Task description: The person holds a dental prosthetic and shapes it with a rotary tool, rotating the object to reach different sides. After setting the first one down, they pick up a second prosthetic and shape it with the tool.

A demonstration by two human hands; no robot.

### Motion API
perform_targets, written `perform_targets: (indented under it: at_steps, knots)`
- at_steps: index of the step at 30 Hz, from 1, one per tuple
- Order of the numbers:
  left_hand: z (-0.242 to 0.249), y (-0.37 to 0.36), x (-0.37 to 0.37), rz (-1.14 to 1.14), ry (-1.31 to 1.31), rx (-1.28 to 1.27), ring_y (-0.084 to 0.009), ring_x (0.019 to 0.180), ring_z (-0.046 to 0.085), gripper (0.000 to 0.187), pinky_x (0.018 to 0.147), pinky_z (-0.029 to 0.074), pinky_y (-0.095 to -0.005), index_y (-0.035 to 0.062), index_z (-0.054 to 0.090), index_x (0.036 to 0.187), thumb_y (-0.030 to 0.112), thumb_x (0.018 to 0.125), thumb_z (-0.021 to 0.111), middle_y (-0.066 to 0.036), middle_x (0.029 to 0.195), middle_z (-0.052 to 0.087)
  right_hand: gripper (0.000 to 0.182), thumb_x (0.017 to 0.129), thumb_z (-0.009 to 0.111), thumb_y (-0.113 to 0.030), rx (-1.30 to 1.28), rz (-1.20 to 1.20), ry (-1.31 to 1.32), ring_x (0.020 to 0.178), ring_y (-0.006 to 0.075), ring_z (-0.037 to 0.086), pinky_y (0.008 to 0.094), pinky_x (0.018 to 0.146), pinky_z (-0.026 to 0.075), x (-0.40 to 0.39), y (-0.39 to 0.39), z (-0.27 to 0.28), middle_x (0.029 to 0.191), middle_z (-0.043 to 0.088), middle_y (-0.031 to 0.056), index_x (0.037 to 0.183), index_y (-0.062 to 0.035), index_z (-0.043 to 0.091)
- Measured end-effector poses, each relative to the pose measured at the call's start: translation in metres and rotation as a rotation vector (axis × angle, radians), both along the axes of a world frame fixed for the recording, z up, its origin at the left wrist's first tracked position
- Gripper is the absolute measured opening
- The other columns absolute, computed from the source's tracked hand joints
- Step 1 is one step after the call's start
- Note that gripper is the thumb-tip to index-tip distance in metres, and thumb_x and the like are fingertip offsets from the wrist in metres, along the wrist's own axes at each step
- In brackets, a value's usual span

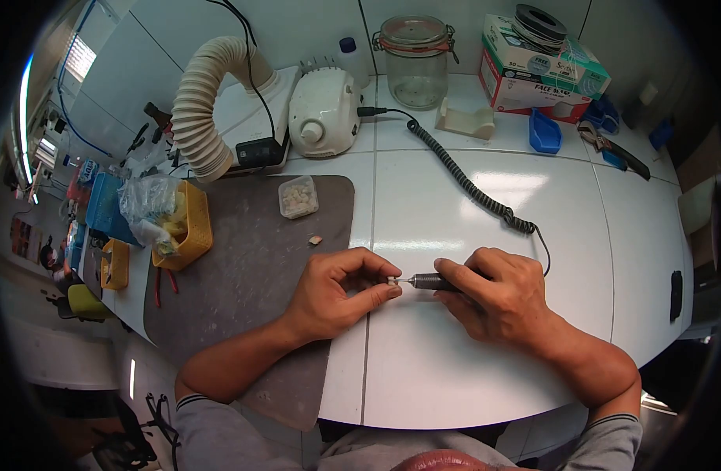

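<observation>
My left hand (341, 290) pinches a small pale piece (393, 280) between thumb and fingertips, above the seam beside the grey mat (251, 235). My right hand (498, 294) is closed around a dark rotary handpiece (433, 282), whose thin metal bit points left and meets or nearly meets the piece. A coiled black cord (474, 192) runs from a white control box (323, 114) towards my right hand. On the mat, a clear square tub (298, 198) of small pale pieces stands near a small tan chip (316, 240).
A ribbed hose (200, 110) arches at the back left. Yellow basket (189, 228) with a plastic bag and red-handled pliers (166, 287) lie left. Behind stand a glass jar (415, 67) and mask boxes (533, 74); blue trays (545, 131) and black-handled pliers (623, 155) sit back right.
</observation>
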State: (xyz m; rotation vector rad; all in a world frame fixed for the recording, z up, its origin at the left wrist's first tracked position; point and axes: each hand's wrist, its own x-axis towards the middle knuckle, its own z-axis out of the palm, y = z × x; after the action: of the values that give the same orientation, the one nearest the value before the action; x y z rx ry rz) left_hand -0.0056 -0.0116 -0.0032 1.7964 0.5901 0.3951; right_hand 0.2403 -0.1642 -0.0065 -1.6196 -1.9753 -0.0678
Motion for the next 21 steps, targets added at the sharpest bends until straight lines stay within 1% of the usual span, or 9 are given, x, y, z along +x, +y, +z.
perform_targets:
  at_steps: [21]
  knots:
    - [-0.0017, 0.0007, -0.0004, -0.009, -0.007, -0.017, -0.0122, 0.092, 0.077, 0.022, 0.083, 0.062, -0.027, -0.0031, 0.08, 0.116, 0.009, 0.098, 0.087, -0.009, 0.102, 0.081, 0.034, 0.091, 0.09, -0.031, -0.005, 0.001, 0.013, 0.061, 0.0157, 0.057, 0.0346, 0.052, 0.043, -0.0003, 0.0005, 0.001, 0.078, 0.056, -0.0003, 0.12, -0.0164, 0.078]
